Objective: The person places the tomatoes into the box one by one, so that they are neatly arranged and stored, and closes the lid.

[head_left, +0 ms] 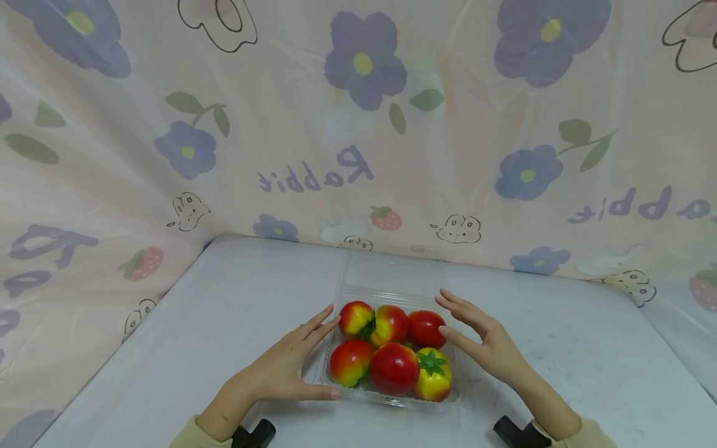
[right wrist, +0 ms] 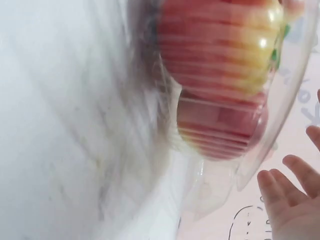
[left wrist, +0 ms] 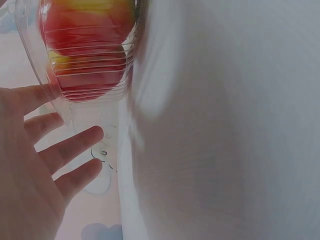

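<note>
A clear plastic clamshell box (head_left: 396, 403) holds several shiny red and yellow tomatoes (head_left: 394, 369) in two rows. One of them, a yellower tomato (head_left: 434, 376), shows its green star-shaped top. The box's lid (head_left: 389, 274) lies folded back towards the wall. At the box's left side is my left hand (head_left: 280, 367), fingers spread and thumb by the front corner; in the left wrist view its fingertips (left wrist: 52, 120) reach the rim. My right hand (head_left: 493, 345) hovers at the right side, fingers extended. In the right wrist view its fingers (right wrist: 272, 190) appear apart from the rim (right wrist: 285, 120).
A white table (head_left: 252, 274) carries the box near its middle. Behind and to the left hangs a pale curtain (head_left: 465, 155) printed with blue flowers and rabbits, meeting the table's far edge. Black wrist mounts (head_left: 254, 434) sit below both hands.
</note>
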`<state>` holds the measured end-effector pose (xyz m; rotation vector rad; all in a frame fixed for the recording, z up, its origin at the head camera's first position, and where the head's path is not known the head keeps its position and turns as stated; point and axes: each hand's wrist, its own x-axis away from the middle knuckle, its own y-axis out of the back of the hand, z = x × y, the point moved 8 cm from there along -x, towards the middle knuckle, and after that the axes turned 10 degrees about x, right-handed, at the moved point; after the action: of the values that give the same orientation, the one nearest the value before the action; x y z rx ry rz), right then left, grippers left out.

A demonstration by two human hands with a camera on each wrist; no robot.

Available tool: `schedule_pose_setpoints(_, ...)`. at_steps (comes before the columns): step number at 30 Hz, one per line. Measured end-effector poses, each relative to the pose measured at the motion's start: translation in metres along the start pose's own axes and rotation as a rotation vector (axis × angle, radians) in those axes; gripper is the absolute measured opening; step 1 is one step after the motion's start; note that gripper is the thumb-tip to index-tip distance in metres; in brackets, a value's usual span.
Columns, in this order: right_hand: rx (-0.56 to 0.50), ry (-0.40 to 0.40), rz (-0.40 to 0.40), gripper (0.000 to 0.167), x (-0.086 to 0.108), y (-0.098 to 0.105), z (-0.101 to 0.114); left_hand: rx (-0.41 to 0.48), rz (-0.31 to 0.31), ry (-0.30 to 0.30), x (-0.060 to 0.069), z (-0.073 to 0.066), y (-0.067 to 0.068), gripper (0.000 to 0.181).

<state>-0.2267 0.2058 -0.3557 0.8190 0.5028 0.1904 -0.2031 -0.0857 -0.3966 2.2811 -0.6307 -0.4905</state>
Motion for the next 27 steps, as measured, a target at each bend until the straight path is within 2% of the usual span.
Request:
schedule_pose_setpoints(5, -0.055, 0.034, -0.035, 0.048, -0.008, 0.003, -0.008, 0.005, -0.002, 0.01, 0.0, 0.0, 0.001, 0.102)
schedule_pose_setpoints(7, -0.067, 0.022, -0.05, 0.047, -0.012, 0.005, -0.012, 0.008, -0.004, 0.01, 0.0, 0.0, 0.001, 0.102)
schedule_pose_setpoints(10, -0.084, -0.053, -0.053, 0.047, -0.017, 0.006, -0.021, 0.018, -0.004, 0.021, 0.0, 0.001, 0.001, 0.102)
schedule_pose_setpoints(17, -0.138, -0.327, -0.006, 0.056, -0.024, 0.005, -0.046, 0.026, 0.0, 0.039, 0.0, 0.002, 0.002, 0.103)
schedule_pose_setpoints(20, -0.153, -0.413, 0.019, 0.062, -0.026, 0.003, -0.054, 0.027, 0.001, 0.037, 0.0, 0.002, 0.001, 0.103)
schedule_pose_setpoints(27, -0.279, -0.484, 0.03, 0.065, -0.034, -0.003, -0.067, 0.033, 0.004, 0.029, 0.0, 0.002, 0.0, 0.102)
